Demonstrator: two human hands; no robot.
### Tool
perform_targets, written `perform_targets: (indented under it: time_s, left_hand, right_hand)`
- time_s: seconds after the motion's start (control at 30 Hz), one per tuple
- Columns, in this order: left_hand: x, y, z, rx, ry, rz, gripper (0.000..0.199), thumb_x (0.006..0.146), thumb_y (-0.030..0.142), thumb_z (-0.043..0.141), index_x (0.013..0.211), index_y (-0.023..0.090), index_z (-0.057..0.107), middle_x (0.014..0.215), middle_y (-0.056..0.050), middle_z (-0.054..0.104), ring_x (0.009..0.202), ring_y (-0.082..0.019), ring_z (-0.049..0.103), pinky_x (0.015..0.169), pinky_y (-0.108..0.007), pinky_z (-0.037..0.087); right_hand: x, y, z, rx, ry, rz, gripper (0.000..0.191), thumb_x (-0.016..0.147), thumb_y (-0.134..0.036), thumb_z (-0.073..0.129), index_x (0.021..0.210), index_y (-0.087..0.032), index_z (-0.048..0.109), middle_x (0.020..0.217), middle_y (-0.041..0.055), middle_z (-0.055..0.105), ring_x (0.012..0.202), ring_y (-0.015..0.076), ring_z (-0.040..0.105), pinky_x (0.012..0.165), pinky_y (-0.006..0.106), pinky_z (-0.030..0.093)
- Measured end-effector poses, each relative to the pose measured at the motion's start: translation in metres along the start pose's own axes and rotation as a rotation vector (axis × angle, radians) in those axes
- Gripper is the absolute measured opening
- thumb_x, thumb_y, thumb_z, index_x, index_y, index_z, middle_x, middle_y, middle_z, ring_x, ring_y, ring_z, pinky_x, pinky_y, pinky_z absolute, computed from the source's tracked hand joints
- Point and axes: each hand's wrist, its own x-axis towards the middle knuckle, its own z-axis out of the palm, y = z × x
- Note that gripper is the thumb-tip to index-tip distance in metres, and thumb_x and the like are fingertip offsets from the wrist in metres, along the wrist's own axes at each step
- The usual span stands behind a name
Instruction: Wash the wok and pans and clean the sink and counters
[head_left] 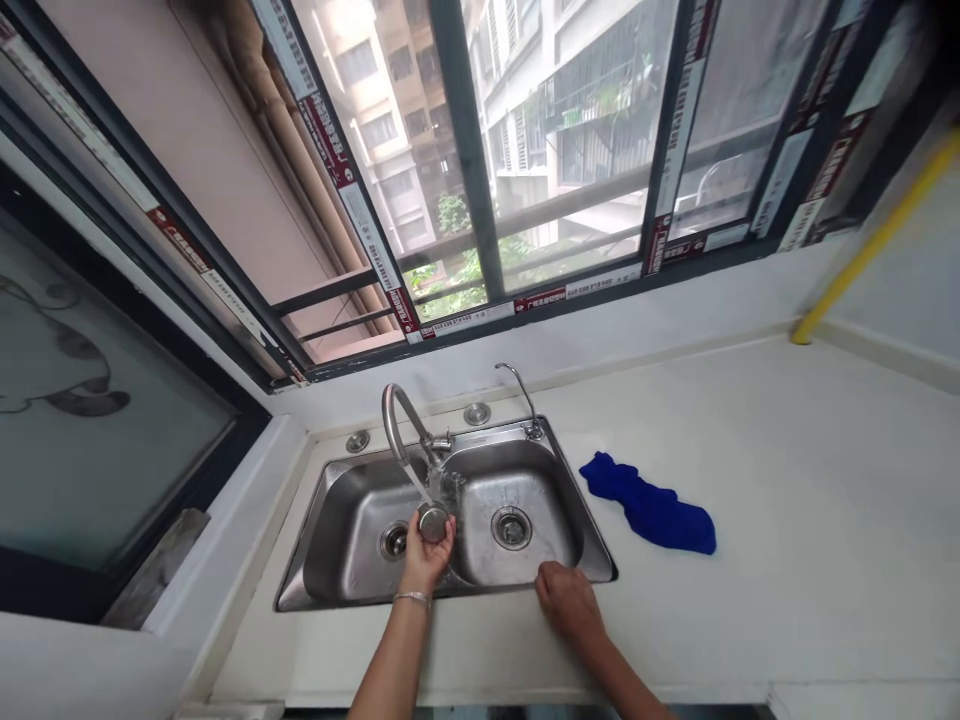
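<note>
My left hand (pixel 426 560) holds a round metal drain strainer (pixel 433 522) over the divider of the double steel sink (pixel 330 560). Water runs from the curved faucet (pixel 397 430) onto the strainer and splashes behind it. My right hand (pixel 564 598) rests at the sink's front edge by the right basin, its fingers curled; whether anything is inside them is hidden. A blue cloth (pixel 652 505) lies on the counter to the right of the sink.
Two round metal lids (pixel 358 441) (pixel 477 413) sit behind the sink. A thin second tap (pixel 525 395) rises at its back right corner. The white counter (pixel 810 520) extends right, toward a yellow pipe (pixel 877 240). Windows (pixel 480 150) stand behind.
</note>
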Motion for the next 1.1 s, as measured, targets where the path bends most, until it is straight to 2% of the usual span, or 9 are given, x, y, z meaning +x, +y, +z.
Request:
perform_targets:
  time_s: [0.2,0.4,0.57,0.7,0.8,0.9,1.0,1.1]
  left_hand:
    - [0.016,-0.001,0.015,0.088,-0.007,-0.008,0.025,0.091,0.038,0.051,0.094,0.015,0.061,0.086,-0.012,0.071,0.089,-0.023,0.07,0.066,-0.031,0.062]
    - [0.026,0.019,-0.002,0.281,0.011,0.018,0.012,0.086,0.028,0.063,0.092,0.018,0.061,0.076,-0.005,0.07,0.076,-0.019,0.07,0.065,-0.031,0.062]
    - [0.035,0.047,-0.011,0.532,-0.066,0.117,0.019,0.077,0.027,0.076,0.088,0.017,0.065,0.081,-0.006,0.071,0.076,-0.018,0.069,0.073,-0.031,0.061]
    - [0.05,0.091,-0.019,0.78,-0.1,0.274,0.047,0.063,0.027,0.086,0.105,0.017,0.066,0.093,-0.007,0.072,0.082,-0.02,0.069,0.079,-0.034,0.058]
    - [0.067,0.133,-0.04,0.949,0.0,0.455,0.07,0.062,0.029,0.086,0.125,0.02,0.055,0.104,-0.006,0.07,0.092,-0.019,0.067,0.087,-0.032,0.053]
    - [0.087,0.165,-0.078,1.142,0.159,0.528,0.075,0.058,0.028,0.086,0.124,0.015,0.052,0.108,-0.011,0.068,0.102,-0.025,0.065,0.094,-0.038,0.048]
    - [0.112,0.174,-0.12,1.327,0.27,0.519,0.076,0.052,0.022,0.085,0.12,0.014,0.052,0.111,-0.016,0.067,0.11,-0.032,0.061,0.097,-0.044,0.045]
    - [0.14,0.164,-0.152,1.475,0.295,0.502,0.077,0.05,0.018,0.083,0.119,0.013,0.052,0.119,-0.018,0.064,0.116,-0.032,0.059,0.098,-0.042,0.044]
  right_hand:
    - [0.001,0.0,0.002,0.013,0.038,0.012,0.025,0.091,-0.012,0.042,0.072,-0.019,0.056,0.067,0.0019,0.064,0.065,0.0162,0.058,0.071,0.03,0.03]
    - [0.003,0.001,-0.007,0.008,-0.024,0.045,0.028,0.093,-0.016,0.041,0.07,-0.018,0.058,0.066,0.0027,0.066,0.063,0.0149,0.056,0.069,0.03,0.029]
    - [0.001,0.003,-0.009,0.008,-0.084,0.041,0.03,0.095,-0.02,0.039,0.074,-0.018,0.061,0.068,0.0037,0.067,0.065,0.0155,0.058,0.07,0.03,0.032]
    - [-0.005,0.005,-0.006,-0.014,-0.124,0.023,0.032,0.097,-0.022,0.038,0.074,-0.018,0.06,0.066,0.0038,0.066,0.065,0.017,0.059,0.073,0.031,0.035]
    - [-0.011,0.006,-0.002,-0.012,-0.122,0.012,0.03,0.097,-0.022,0.037,0.081,-0.018,0.062,0.077,0.0071,0.071,0.071,0.0184,0.062,0.079,0.033,0.038]
    - [-0.016,0.008,0.001,-0.021,-0.129,0.034,0.027,0.097,-0.024,0.039,0.092,-0.016,0.064,0.09,0.0105,0.073,0.078,0.0204,0.064,0.082,0.035,0.041]
    - [-0.018,0.011,0.004,-0.035,-0.169,0.062,0.027,0.095,-0.026,0.04,0.093,-0.016,0.065,0.091,0.0108,0.074,0.079,0.0217,0.066,0.08,0.036,0.044]
    - [-0.019,0.014,0.004,-0.052,-0.199,0.095,0.028,0.094,-0.028,0.042,0.092,-0.017,0.067,0.091,0.011,0.075,0.079,0.0227,0.068,0.08,0.037,0.047]
